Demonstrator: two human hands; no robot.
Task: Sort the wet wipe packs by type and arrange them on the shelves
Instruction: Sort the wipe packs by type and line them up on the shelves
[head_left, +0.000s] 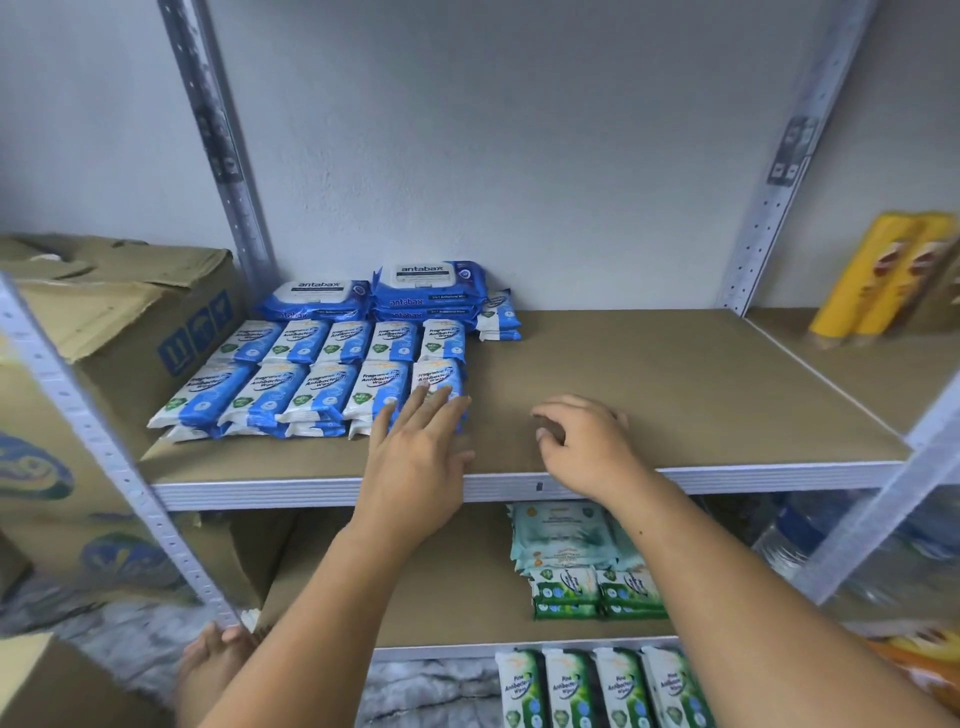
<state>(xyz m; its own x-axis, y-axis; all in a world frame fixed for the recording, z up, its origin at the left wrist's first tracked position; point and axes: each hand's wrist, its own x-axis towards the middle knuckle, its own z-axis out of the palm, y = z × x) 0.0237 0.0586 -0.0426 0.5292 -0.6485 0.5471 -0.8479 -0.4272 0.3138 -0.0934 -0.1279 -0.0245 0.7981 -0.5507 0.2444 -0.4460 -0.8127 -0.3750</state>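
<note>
Upper shelf (675, 374): blue-white packs (311, 384) at 9–10 o'clock of the board, 2 rows of 5, stacked at least 2 deep. Antabax packs (428, 286) sit behind them at 11 o'clock, near the wall (519, 156). A few small blue packs (498, 318) lie just beside the antabax, on the 3 o'clock side.
Lower shelf (467, 587): pale teal packs (561, 535) piled at 5 o'clock of the view, green packs (597, 587) touching them in front.
Bottom: pine packs (597, 686) in an upright row at 6 o'clock; can't tell what they stand on.
Left hand (415, 441): fingers straight, close together, flat on the front-right blue-white pack. Nothing held. Prob. squaring the row.
Right hand (582, 441): fingers loosely curled, tips on the board. Nothing held. Apart from left hand, on its 3 o'clock side.
Progress (est.): blue types grouped up top, green/teal below, so sorting looks well along. Room for more toward 3 o'clock. No unsorted packs in view, so remainder unknown.
Surface: flat matte brown boards w/ pale metal front rim. Film packs should slide easily.
Room: slotted metal uprights (218, 130). Crumpled cardboard box (130, 312) at 9 o'clock. Yellow packets (883, 275) at 2 o'clock on the next bay. Water bottles (810, 540) at 4 o'clock, blurred.
</note>
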